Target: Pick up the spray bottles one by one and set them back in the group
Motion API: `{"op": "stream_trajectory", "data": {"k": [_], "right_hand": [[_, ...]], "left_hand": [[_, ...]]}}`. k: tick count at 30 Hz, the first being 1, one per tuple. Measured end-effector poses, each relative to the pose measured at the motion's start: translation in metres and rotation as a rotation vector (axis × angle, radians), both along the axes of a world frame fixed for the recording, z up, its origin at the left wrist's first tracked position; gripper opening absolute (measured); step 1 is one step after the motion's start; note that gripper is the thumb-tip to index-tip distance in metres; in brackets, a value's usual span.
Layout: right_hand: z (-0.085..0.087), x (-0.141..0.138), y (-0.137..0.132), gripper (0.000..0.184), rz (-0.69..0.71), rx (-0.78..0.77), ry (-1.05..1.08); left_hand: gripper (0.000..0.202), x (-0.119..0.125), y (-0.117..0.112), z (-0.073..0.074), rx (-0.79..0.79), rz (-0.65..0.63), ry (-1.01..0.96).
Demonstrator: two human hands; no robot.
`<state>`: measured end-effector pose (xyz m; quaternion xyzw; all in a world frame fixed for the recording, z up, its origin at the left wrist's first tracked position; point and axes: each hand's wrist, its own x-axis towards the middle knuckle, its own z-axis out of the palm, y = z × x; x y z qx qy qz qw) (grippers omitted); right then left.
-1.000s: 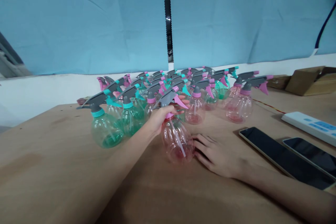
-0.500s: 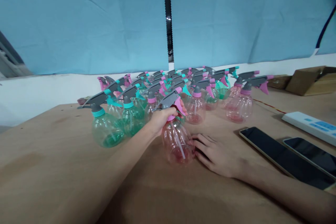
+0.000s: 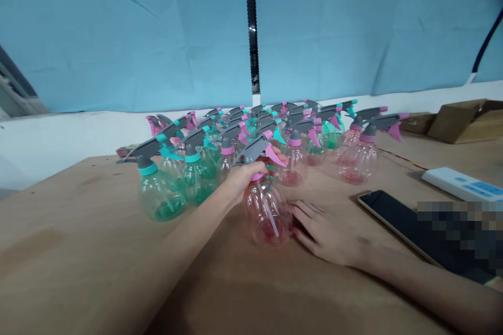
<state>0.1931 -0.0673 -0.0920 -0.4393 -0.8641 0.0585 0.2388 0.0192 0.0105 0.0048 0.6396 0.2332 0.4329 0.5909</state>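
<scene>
A clear pink spray bottle [image 3: 268, 214] with a grey and pink trigger head stands nearest me, tilted slightly. My left hand [image 3: 244, 177] is wrapped round its neck, with fingers by the pink trigger. On the table to the bottle's right lies my right hand [image 3: 320, 233], fingers stretched out and their tips at the bottle's side. Close on the left are green spray bottles [image 3: 157, 193] with teal collars. Another pink spray bottle [image 3: 293, 162] stands just behind the held one.
Several more pink and green spray bottles crowd the back of the wooden table [image 3: 70, 241]. At right lie a dark phone [image 3: 396, 220], a white power strip [image 3: 463, 186] and a cardboard box [image 3: 458, 120]. A blurred patch covers part of the right side.
The pink trigger has swung outward, away from the bottle's neck, and the left fingers have moved out with it. The bottle shifted very slightly right. My right hand stays put.
</scene>
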Motion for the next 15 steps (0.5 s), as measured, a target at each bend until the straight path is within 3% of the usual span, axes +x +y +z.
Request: {"op": "stream_trajectory", "data": {"k": [4, 8, 12, 15], "right_hand": [[-0.003, 0.002, -0.005, 0.044, -0.03, -0.081, 0.159], [0.0, -0.007, -0.011, 0.057, 0.021, -0.071, 0.334], [0.01, -0.021, -0.015, 0.079, 0.026, -0.066, 0.507], [0.019, -0.023, -0.017, 0.082, -0.06, -0.059, 0.559]], "left_hand": [[0.045, 0.001, -0.002, 0.001, 0.01, -0.001, 0.022], [0.036, 0.008, -0.01, 0.0, 0.132, -0.008, 0.055], [0.024, 0.021, -0.024, -0.008, 0.271, 0.115, 0.25], [0.026, 0.024, -0.035, -0.016, 0.372, 0.187, 0.393]]}}
